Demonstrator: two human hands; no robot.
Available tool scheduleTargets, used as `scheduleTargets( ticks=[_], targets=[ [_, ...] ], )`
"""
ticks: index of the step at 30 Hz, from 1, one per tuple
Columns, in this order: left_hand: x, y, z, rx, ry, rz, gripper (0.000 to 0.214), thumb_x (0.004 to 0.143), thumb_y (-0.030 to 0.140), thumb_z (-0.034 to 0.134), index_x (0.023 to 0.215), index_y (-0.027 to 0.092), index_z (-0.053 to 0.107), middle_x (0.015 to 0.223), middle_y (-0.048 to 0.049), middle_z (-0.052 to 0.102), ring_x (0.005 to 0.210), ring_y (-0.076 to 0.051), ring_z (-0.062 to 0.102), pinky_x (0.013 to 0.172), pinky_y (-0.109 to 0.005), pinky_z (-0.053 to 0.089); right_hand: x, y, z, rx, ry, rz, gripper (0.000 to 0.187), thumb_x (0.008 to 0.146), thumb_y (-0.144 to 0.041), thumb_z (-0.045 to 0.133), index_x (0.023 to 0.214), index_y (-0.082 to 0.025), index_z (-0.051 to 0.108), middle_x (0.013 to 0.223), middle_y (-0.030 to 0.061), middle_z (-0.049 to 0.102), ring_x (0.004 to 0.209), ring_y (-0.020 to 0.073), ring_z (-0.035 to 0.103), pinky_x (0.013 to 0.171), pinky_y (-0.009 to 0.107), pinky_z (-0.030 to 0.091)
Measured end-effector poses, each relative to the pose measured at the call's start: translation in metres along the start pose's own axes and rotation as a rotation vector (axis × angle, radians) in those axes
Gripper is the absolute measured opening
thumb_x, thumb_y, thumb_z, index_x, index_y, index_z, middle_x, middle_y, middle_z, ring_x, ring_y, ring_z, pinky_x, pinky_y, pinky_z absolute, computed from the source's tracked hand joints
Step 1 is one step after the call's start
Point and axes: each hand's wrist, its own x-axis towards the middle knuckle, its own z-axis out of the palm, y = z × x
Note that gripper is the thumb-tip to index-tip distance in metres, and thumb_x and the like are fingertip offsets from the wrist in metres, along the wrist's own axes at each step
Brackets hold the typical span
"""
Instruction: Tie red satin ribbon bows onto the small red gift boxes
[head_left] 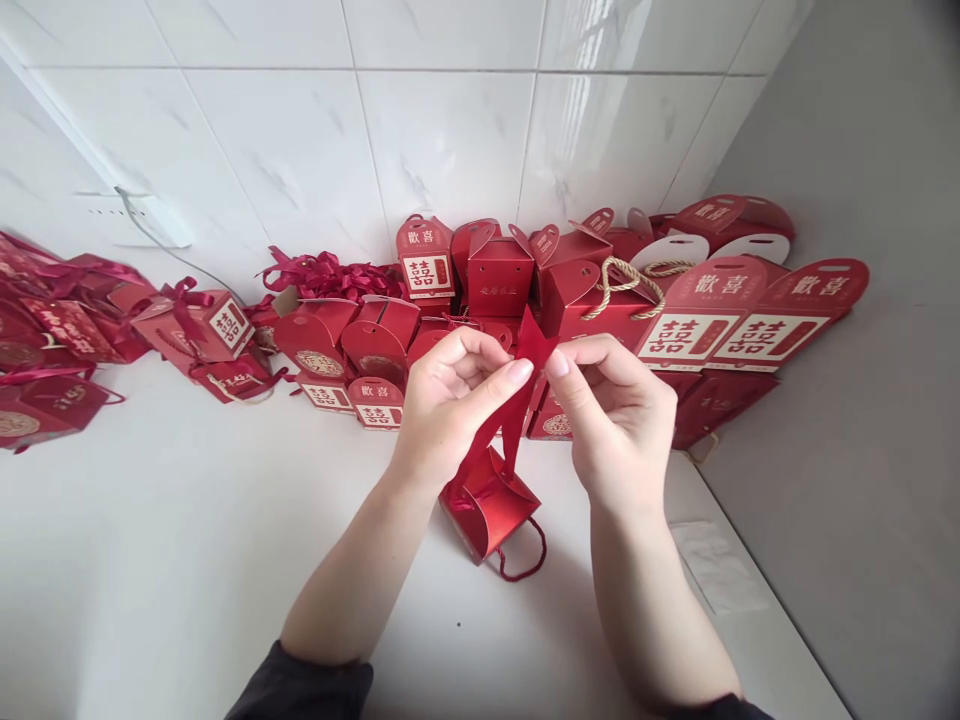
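Note:
A red ribbon (511, 438) runs up from a small red gift box (504, 515) on the white table. My left hand (454, 400) pinches the ribbon between thumb and forefinger, above the box. Close beside it, my right hand (619, 410) also pinches the ribbon, its thumb and forefinger pressed together. The ribbon's pointed upper end stands up between the two hands. Below them the box sits tilted toward me, with curved flaps and a dark red cord handle (541, 560) hanging out at its right side.
Rows of red gift boxes (375, 350) line the tiled wall (450, 130), with larger rope-handled boxes (697, 310) at right. A heap of red ribbons (326, 275) lies behind. Ribbon-tied boxes (199, 325) stand left. A cable (146, 228) hangs from a wall socket. A grey panel (847, 400) bounds the table's right.

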Motion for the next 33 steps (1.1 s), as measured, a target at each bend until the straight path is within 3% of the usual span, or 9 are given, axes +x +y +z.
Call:
scheduleTargets(
  ticks=[7,14,17,19,21,24,28,33],
  targets=[
    [0.001,0.002,-0.002,0.047,0.027,0.018,0.019,0.076,0.029,0.077,0.074,0.020,0.060,0.068,0.0032,0.060,0.062,-0.009,0.055,0.060,-0.023,0.047,0.001,0.000,-0.001,-0.044,-0.001,0.011,0.019,0.091,-0.031,0.061,0.075,-0.021,0.063,0.070,-0.0006,0.056,0.063,0.0133,0.050,0.060,0.029,0.042],
    [0.002,0.002,-0.006,0.095,-0.039,0.020,0.018,0.079,0.029,0.074,0.078,0.020,0.058,0.070,0.0015,0.063,0.066,-0.011,0.061,0.064,-0.024,0.050,0.004,0.005,-0.002,-0.001,-0.074,-0.001,0.011,0.083,-0.029,0.071,0.078,-0.021,0.064,0.078,0.0003,0.059,0.065,0.0134,0.053,0.057,0.028,0.043],
    [0.005,0.005,-0.026,0.208,-0.171,0.006,0.024,0.079,0.028,0.074,0.098,0.024,0.060,0.083,-0.0014,0.068,0.078,-0.015,0.066,0.073,-0.027,0.053,0.005,0.006,-0.005,-0.047,-0.063,-0.030,0.014,0.084,-0.026,0.070,0.073,-0.021,0.063,0.076,0.0000,0.058,0.066,0.0136,0.053,0.059,0.029,0.044],
    [0.006,0.003,-0.046,0.333,-0.415,-0.049,0.056,0.069,0.025,0.081,0.119,0.028,0.055,0.104,-0.0060,0.069,0.100,-0.023,0.066,0.087,-0.035,0.054,0.005,0.005,-0.007,-0.060,-0.072,-0.042,0.014,0.085,-0.025,0.069,0.073,-0.022,0.063,0.075,-0.0003,0.058,0.064,0.0131,0.051,0.058,0.029,0.044],
    [0.004,-0.007,-0.064,0.485,-0.684,-0.083,0.074,0.055,0.026,0.089,0.122,0.028,0.058,0.122,-0.0089,0.064,0.117,-0.029,0.060,0.098,-0.043,0.050,0.005,0.004,-0.008,-0.062,-0.078,-0.054,0.015,0.085,-0.025,0.069,0.073,-0.022,0.062,0.074,-0.0002,0.056,0.063,0.0129,0.051,0.056,0.029,0.043],
    [-0.005,-0.034,-0.079,0.519,-0.827,-0.170,0.075,0.057,0.031,0.088,0.126,0.028,0.057,0.125,-0.0104,0.063,0.118,-0.031,0.060,0.100,-0.045,0.049,0.003,0.002,-0.007,-0.048,-0.071,-0.072,0.016,0.086,-0.025,0.068,0.073,-0.022,0.061,0.074,0.0002,0.056,0.064,0.0136,0.051,0.057,0.030,0.045],
    [-0.023,-0.074,-0.080,0.430,-0.848,-0.183,0.078,0.044,0.030,0.093,0.116,0.023,0.064,0.119,-0.0125,0.066,0.111,-0.034,0.062,0.095,-0.045,0.051,0.002,-0.001,-0.007,-0.034,-0.036,-0.093,0.017,0.087,-0.027,0.068,0.072,-0.023,0.060,0.074,0.0011,0.055,0.065,0.0152,0.053,0.060,0.033,0.047],
    [-0.037,-0.101,-0.072,0.355,-0.743,-0.210,0.069,0.050,0.029,0.092,0.112,0.023,0.063,0.116,-0.0123,0.066,0.110,-0.030,0.063,0.097,-0.045,0.050,-0.001,-0.009,-0.013,-0.084,0.014,-0.097,0.018,0.087,-0.026,0.069,0.071,-0.024,0.060,0.074,0.0017,0.054,0.073,0.0185,0.058,0.067,0.036,0.049]
  ],
)
